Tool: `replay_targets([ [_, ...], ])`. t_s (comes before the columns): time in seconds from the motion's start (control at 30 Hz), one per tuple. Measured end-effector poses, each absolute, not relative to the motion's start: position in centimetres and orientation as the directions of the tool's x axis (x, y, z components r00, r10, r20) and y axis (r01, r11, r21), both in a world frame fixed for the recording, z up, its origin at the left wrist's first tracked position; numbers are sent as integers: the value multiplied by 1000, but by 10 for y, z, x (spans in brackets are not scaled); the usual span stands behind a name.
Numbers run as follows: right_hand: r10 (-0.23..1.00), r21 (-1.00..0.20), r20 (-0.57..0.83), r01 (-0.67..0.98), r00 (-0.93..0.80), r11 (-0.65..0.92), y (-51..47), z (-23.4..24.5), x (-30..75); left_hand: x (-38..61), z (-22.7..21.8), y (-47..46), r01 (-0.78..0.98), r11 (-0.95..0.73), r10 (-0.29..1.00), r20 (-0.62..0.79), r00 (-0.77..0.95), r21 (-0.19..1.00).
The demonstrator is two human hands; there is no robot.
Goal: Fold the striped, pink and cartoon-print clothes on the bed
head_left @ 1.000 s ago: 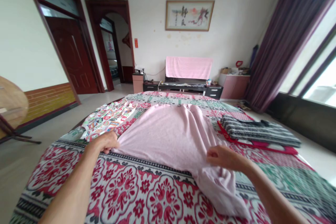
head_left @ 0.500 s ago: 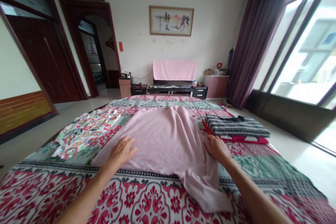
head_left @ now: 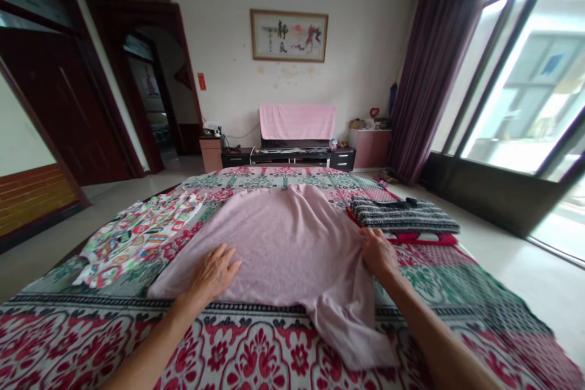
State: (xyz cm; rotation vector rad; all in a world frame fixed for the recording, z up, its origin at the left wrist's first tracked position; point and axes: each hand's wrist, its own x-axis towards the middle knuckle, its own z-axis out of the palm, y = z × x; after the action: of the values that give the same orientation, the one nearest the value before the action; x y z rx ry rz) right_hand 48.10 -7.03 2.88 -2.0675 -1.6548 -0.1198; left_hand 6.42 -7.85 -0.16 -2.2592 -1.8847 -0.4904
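A pale pink long-sleeved top (head_left: 283, 244) lies spread on the patterned bedcover (head_left: 256, 353), with one sleeve (head_left: 356, 335) trailing toward me at the lower right. My left hand (head_left: 217, 271) rests on the left part of the cloth, palm down and fingers apart. At the right edge, my right hand (head_left: 379, 255) has its fingers closed on a bit of the fabric, which bunches slightly there. Soft folds run through the upper right of the top.
To the left lies a colourful printed garment (head_left: 146, 234). A folded black-and-white striped knit (head_left: 404, 216) sits on a red folded piece (head_left: 427, 237) at the right. Beyond the bed stands a low cabinet (head_left: 342, 159) below a pink cloth (head_left: 297, 122).
My right hand has closed on the right edge of the top and drawn the fabric slightly up. My left hand stays flat on the cloth. The view has shifted a little.
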Motion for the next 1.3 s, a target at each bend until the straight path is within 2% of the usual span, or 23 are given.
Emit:
replay_targets([
  [0.2,918,-271,268,937,293,-220,-77,27,487,63,-6,-76,981,-184,919,362,153,53],
  [0.33,895,-281,328,936,303,-213,-80,27,483,63,-5,-76,982,-184,925,345,160,36],
  [0.53,858,-305,459,948,229,-90,-92,30,476,64,1,-76,980,-199,933,309,183,19],
  [0.77,905,-309,410,951,113,21,-103,22,475,67,3,-79,972,-234,919,334,211,32],
  [1.1,907,-409,350,909,235,-78,-101,17,498,63,-2,-78,969,-248,910,347,227,18],
  [1.2,880,-432,424,902,212,-9,-103,18,494,66,3,-80,959,-274,901,369,228,77],
  [1.3,856,-433,500,893,127,120,-105,19,486,85,14,-90,878,-444,843,417,340,180],
])
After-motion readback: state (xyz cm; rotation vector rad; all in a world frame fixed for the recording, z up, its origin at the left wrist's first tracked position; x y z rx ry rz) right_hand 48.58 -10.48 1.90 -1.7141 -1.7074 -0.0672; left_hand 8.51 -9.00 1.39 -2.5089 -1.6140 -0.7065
